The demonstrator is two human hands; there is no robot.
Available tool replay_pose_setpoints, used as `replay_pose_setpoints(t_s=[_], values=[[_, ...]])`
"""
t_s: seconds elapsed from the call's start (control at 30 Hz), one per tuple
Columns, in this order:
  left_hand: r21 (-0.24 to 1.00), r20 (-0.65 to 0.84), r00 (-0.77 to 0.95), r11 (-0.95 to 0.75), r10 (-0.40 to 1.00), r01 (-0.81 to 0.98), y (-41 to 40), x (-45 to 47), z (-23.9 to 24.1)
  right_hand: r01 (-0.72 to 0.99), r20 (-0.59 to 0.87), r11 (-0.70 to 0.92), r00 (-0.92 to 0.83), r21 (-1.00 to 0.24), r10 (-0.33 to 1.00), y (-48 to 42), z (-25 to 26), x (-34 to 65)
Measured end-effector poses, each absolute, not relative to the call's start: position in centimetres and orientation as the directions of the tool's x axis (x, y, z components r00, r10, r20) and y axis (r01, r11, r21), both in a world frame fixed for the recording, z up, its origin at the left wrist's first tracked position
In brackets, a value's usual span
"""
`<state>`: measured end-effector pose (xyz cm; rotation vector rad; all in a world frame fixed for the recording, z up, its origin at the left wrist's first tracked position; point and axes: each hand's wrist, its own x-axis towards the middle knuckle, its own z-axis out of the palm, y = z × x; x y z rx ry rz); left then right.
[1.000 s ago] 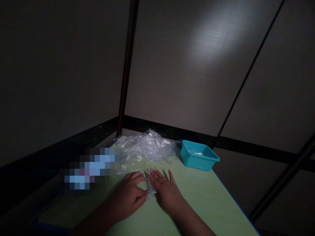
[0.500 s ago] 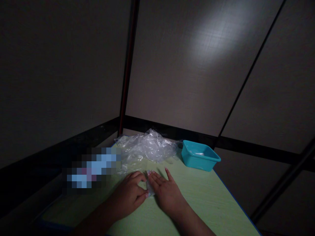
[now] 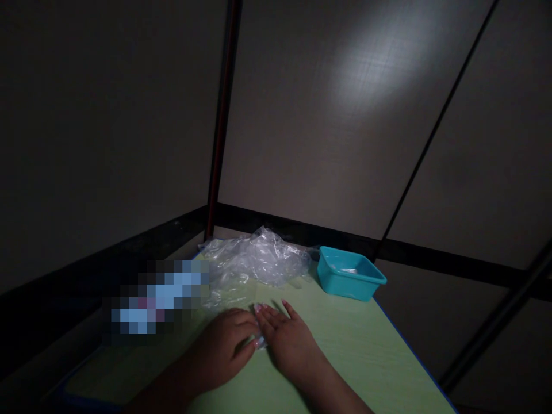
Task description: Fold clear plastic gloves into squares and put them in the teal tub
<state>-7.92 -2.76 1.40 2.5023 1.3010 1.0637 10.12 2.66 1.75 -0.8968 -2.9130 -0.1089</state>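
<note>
- An open, rectangular, turquoise tub with a rolled rim (image 3: 347, 286) stands upright near the far right edge of a light green, wood-grained tabletop with blue edging (image 3: 353, 351); a small pale, shiny patch (image 3: 350, 270) shows inside, too small to make out
- A small piece of clear, thin plastic (image 3: 260, 343) lies on the tabletop, nearer the wearer than the tub and to its left; most of it is hidden between and under the two hands
- The person's left hand (image 3: 226, 345), farther left of the tub than the right, is curled beside the small piece, its thumb and finger ends close together at the plastic; whether they pinch it, one cannot tell
- The person's right hand (image 3: 291, 342), in front of the tub and to its left, lies palm down and flattened over the right side of the piece, holding nothing in a grip; its little finger stands apart from the other fingers, and the two hands meet or nearly meet over the plastic
- A large, crumpled, transparent plastic sheet or bag (image 3: 267, 259) is heaped just left of the tub
- A pixelated, pale blue, long shape (image 3: 159, 293) lies well to the tub's left, its details blurred out
- Dull grey wall panels (image 3: 302, 144) with a dark horizontal band (image 3: 431, 253) rise behind the tub
</note>
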Motion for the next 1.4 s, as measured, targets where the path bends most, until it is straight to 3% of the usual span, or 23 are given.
replay_pose_setpoints(t_s=[0.17,0.4,0.63,0.9,1.4], values=[[0.418,0.433,0.465,-0.629,0.772,0.656,-2.9,-7.8,1.5,0.554,0.135,0.832,-0.827,0.031,0.545,2.7,1.5,10.1],[0.325,0.412,0.488,-0.624,0.77,0.711,-2.4,-8.0,1.1,0.562,0.14,0.826,-0.821,0.029,0.554,2.5,1.5,9.9],[0.221,0.381,0.567,-0.668,0.73,0.711,-1.7,-8.5,0.1,0.564,0.107,0.819,-0.812,-0.106,0.573,2.6,1.5,11.2],[0.222,0.389,0.578,-0.681,0.718,0.698,-1.6,-8.7,-0.1,0.545,0.094,0.797,-0.807,-0.26,0.583,1.7,3.7,12.4],[0.259,0.428,0.537,-0.668,0.726,0.697,-1.8,-8.3,0.2,0.683,0.035,0.718,-0.721,-0.138,0.692,1.5,1.6,12.0]])
